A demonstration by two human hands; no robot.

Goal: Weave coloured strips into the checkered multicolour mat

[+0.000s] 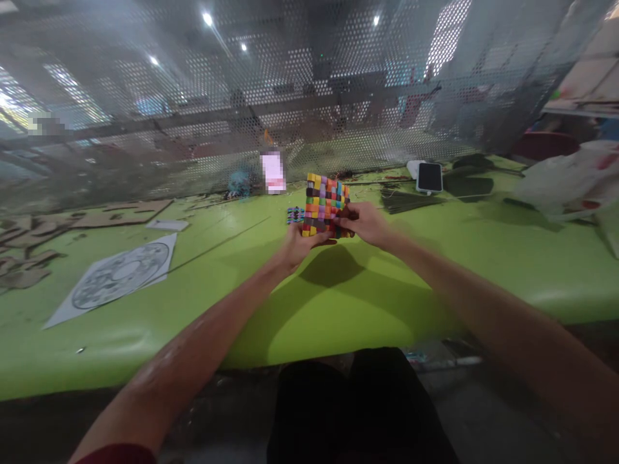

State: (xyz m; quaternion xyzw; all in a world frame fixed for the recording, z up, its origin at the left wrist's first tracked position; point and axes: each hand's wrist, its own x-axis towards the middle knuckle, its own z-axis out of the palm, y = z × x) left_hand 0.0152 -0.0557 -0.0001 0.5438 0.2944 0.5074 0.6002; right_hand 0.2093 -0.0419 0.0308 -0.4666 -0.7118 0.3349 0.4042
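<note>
A small woven piece (319,205) of many-coloured flat strips, box-like in shape, is held up over the green table in the middle of the head view. My left hand (300,245) grips its lower left edge, thumb lying along the bottom front. On the right side, my right hand (362,222) pinches the weave near its lower right edge. Both hands are closed on it, and some fingers are hidden behind it. Just left of the piece, a patch of blue and dark strips (294,215) shows; whether it joins the piece I cannot tell.
The green table (232,258) carries a sheet with a printed ring design (123,274) and cut brown pieces (97,216) at left. A phone (429,177), dark flat strips (411,198) and a plastic bag (563,177) lie at right. Behind stands a perforated metal screen (300,77).
</note>
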